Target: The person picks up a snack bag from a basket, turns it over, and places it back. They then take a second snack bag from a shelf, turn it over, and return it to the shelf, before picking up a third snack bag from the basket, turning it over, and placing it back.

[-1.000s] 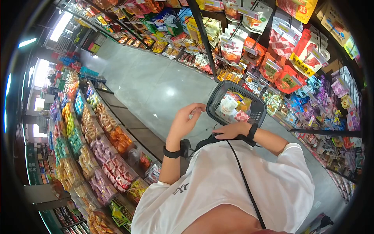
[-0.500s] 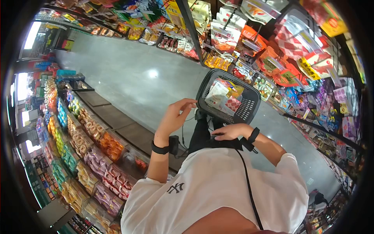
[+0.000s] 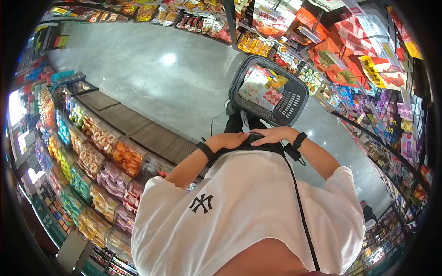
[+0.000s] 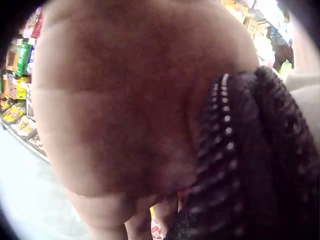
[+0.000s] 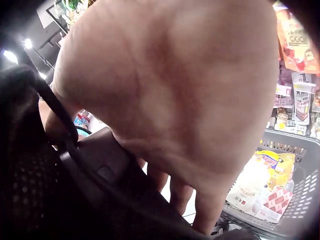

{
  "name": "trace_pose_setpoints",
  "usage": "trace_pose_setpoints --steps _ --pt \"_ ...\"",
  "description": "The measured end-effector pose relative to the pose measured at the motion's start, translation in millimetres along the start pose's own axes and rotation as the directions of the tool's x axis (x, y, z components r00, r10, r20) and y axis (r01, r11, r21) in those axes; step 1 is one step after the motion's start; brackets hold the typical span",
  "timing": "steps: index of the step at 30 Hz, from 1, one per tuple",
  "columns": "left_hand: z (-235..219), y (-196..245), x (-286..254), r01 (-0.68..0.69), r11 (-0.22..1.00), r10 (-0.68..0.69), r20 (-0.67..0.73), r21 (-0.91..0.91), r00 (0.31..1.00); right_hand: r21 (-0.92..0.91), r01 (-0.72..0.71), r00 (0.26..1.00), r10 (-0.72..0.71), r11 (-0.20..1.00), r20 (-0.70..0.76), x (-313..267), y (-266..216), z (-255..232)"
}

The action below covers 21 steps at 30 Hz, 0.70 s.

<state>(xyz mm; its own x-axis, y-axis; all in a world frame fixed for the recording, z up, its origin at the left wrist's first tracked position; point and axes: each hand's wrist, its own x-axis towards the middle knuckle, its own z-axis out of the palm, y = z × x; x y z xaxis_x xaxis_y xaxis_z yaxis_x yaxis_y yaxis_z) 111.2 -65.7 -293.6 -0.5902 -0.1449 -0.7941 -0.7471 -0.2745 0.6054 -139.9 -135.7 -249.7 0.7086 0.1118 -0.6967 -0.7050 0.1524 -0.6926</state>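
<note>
At the waist in the head view, my left hand (image 3: 229, 140) reaches in from the left, its fingers extended against a small black box (image 3: 253, 137). From the other side my right hand (image 3: 277, 134) holds that box, with the thumb on its near side and the fingers beyond. The right wrist view shows the dark box (image 5: 100, 156) between thumb and fingers. Dark ribbed fabric (image 4: 260, 160) fills the right of the left wrist view, beside the palm. Ahead of the hands is a dark grey shopping basket (image 3: 294, 103) holding several snack packs (image 3: 256, 86).
On the left runs a slanted display of bagged snacks (image 3: 94, 158), edged by a brown ledge (image 3: 124, 117). Hanging snack pouches (image 3: 331, 60) line the rack on the right. Grey floor (image 3: 152, 69) stretches ahead between them. A black cord (image 3: 301, 216) crosses the white shirt.
My left hand has come down from beside the basket's left edge to the waist, meeting the right hand at the black box. My right hand has stayed there. The head view has shifted.
</note>
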Motion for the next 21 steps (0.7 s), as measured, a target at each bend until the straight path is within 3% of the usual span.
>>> trace_pose_setpoints --steps 6,12,14,18,21 --pt "-19 7 -6 0.026 1.000 -0.027 0.053 0.013 0.998 0.079 0.025 0.995 -0.017 0.997 -0.100 -4 -4 5" --pt "-35 34 -23 0.068 0.986 -0.084 0.102 0.151 0.991 0.079 0.005 0.979 0.011 0.997 -0.202 -8 -4 17" --pt "-26 12 -6 0.027 0.994 -0.038 0.093 0.109 0.995 0.115 0.010 0.976 0.016 0.993 -0.218 -11 -8 22" --pt "-33 25 -19 0.028 0.993 -0.038 0.089 0.111 0.995 0.142 0.019 0.974 0.014 0.990 -0.227 -7 -5 27" --pt "-34 9 -14 -0.149 0.984 0.143 0.064 0.096 0.988 0.166 0.072 0.972 -0.032 0.984 -0.233 -11 -6 26"
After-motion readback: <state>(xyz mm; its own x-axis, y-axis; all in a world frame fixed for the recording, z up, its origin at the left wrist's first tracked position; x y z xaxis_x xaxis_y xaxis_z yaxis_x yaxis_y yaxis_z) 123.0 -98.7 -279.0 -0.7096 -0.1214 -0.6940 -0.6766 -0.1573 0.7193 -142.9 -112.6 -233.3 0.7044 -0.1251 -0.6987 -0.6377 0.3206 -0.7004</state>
